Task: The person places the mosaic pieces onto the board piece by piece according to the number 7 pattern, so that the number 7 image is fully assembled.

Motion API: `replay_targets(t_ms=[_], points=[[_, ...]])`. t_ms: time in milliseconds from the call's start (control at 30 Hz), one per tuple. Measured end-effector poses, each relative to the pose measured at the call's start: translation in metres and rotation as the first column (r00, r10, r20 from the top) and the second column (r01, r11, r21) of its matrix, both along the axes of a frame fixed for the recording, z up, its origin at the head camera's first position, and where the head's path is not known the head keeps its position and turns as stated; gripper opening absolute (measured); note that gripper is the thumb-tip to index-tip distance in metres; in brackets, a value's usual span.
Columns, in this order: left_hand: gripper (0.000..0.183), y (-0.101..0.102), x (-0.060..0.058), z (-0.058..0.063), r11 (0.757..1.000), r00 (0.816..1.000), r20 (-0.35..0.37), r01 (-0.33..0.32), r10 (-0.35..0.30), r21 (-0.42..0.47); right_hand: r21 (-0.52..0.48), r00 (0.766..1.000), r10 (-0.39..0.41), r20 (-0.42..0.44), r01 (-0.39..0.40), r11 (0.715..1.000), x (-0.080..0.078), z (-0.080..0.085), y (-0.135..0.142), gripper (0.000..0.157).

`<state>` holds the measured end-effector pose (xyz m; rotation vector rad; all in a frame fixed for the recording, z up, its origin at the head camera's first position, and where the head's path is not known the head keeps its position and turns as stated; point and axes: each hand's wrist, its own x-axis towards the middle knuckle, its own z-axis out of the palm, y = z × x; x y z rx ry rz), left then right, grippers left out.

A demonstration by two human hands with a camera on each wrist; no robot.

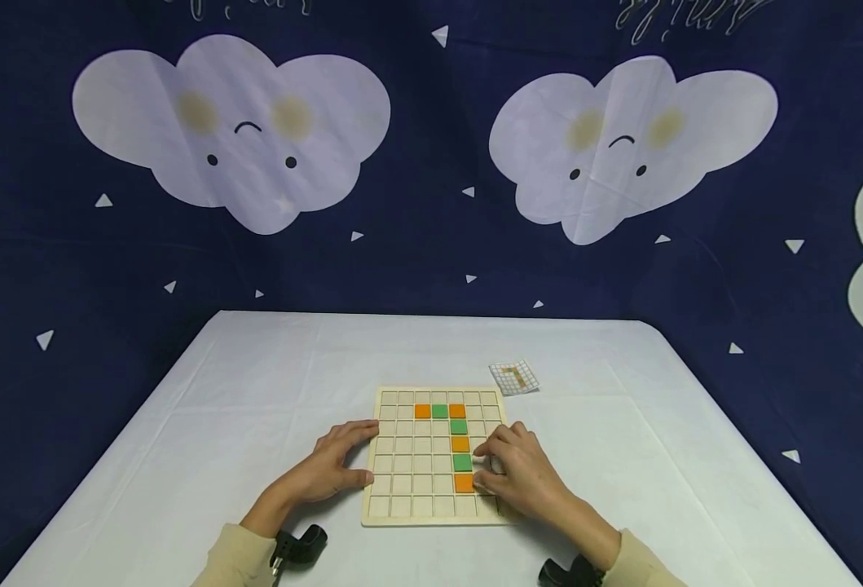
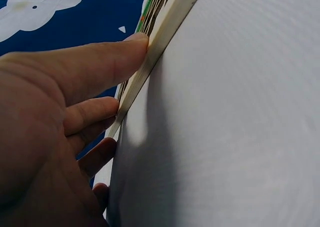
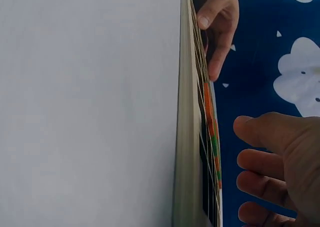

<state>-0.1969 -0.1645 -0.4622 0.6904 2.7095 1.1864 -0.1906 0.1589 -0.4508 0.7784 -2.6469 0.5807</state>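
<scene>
A pale wooden grid board (image 1: 411,483) lies on the white table, with several orange and green square tiles set in its cells. They form a short row near the far edge and a column running toward the near side. My left hand (image 1: 331,462) touches the board's left edge with extended thumb and fingertips; the left wrist view shows the thumb (image 2: 107,59) against the rim. Over the board's right part is my right hand (image 1: 522,473), its thumb beside the nearest orange tile (image 1: 464,483). In the right wrist view, the right hand's fingers (image 3: 260,182) are loosely bent, holding nothing visible.
A small printed card (image 1: 514,377) with a grid pattern lies just beyond the board's far right corner. The white table (image 1: 204,456) extends around the board. Behind it hangs a dark blue cloth (image 1: 431,269) with clouds and triangles. Black devices (image 1: 302,545) sit at both wrists.
</scene>
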Motion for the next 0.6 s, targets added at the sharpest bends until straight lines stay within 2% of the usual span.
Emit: replay_targets(t_ms=[333, 467, 600], points=[[0.066, 0.002, 0.002, 0.002, 0.999, 0.999, 0.010, -0.034, 0.034, 0.008, -0.055, 0.996, -0.083, 0.045, 0.085, 0.995, -0.006, 0.004, 0.009, 0.029], [0.062, 0.004, 0.003, 0.002, 0.995, 0.994, 0.023, -0.103, 0.103, 0.016, -0.064, 0.993, -0.111, 0.038, 0.113, 0.992, -0.008, 0.004, 0.014, 0.031], [0.056, 0.007, 0.005, 0.004, 0.981, 0.981, 0.023, -0.194, 0.194, 0.001, -0.062, 0.991, -0.128, 0.026, 0.129, 0.990, -0.011, 0.004, 0.019, 0.031]])
